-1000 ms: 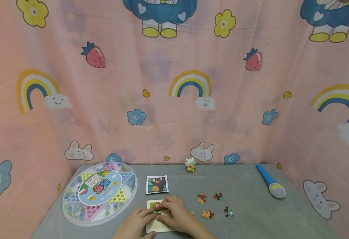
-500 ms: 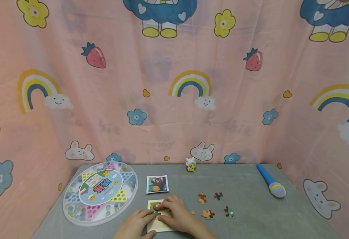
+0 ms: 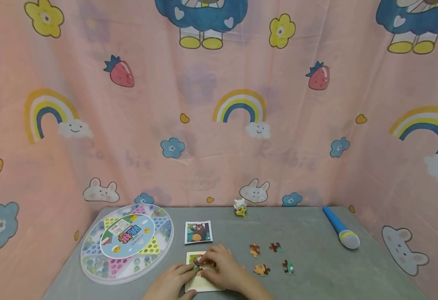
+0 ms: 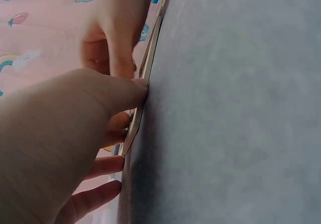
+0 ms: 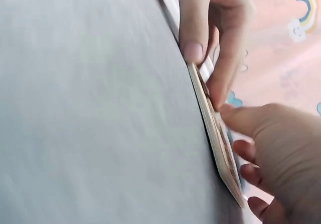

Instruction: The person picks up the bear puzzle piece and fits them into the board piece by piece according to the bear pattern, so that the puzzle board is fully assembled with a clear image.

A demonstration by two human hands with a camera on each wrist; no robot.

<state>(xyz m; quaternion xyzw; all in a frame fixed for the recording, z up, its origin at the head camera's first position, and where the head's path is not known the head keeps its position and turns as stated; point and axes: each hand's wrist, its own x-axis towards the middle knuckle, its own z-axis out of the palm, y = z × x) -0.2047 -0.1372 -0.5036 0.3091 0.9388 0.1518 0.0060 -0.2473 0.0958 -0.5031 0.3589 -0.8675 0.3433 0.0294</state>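
A pale jigsaw tray (image 3: 200, 285) lies on the grey table, with colourful picture parts in its upper portion. My left hand (image 3: 171, 280) rests at its left side; the index fingertip touches a small jigsaw piece (image 3: 197, 266). In the left wrist view, the left thumb (image 4: 134, 86) presses the tray's near edge and the other fingers are spread. My right hand (image 3: 223, 268) reaches over the tray from the right, thumb and fingertips pinching at the same piece. Both hands hide much of the tray.
Loose jigsaw pieces (image 3: 262, 270) lie to the right, one partly behind the right hand. A bear picture card (image 3: 198, 232) is beyond the tray. Around stand a round marble game board (image 3: 127, 243), a small figurine (image 3: 240, 207) and a blue toy microphone (image 3: 340, 229).
Both hands stay over the tray with only slight finger movement. The orange loose piece beside the right hand is now more covered. The head view has shifted slightly.
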